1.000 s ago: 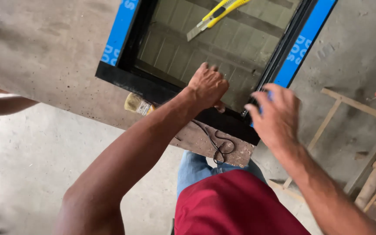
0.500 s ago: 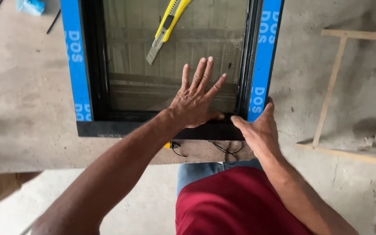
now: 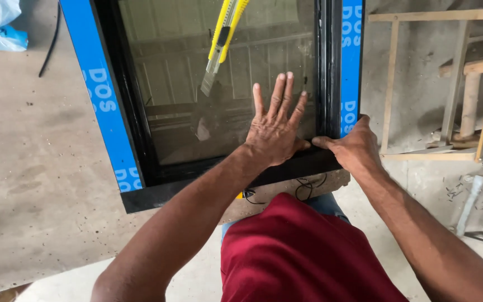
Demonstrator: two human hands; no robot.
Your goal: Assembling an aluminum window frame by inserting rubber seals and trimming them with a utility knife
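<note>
Left hand (image 3: pixel 275 131) flat, fingers spread on black-framed glass window pane (image 3: pixel 197 112), right hand (image 3: pixel 353 151) pinching frame corner at four o'clock; risk: yellow utility knife (image 3: pixel 222 42) at twelve o'clock sliding off, scratching glass.

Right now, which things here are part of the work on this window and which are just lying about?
In hand:
left hand flat on the glass pane
right hand at the black frame corner
blue tape strip
yellow utility knife lying on the glass

Lying about:
blue plastic bag
wooden frames
black cable

Bare concrete floor (image 3: pixel 34 184), wooden frames (image 3: pixel 389 84)
</note>
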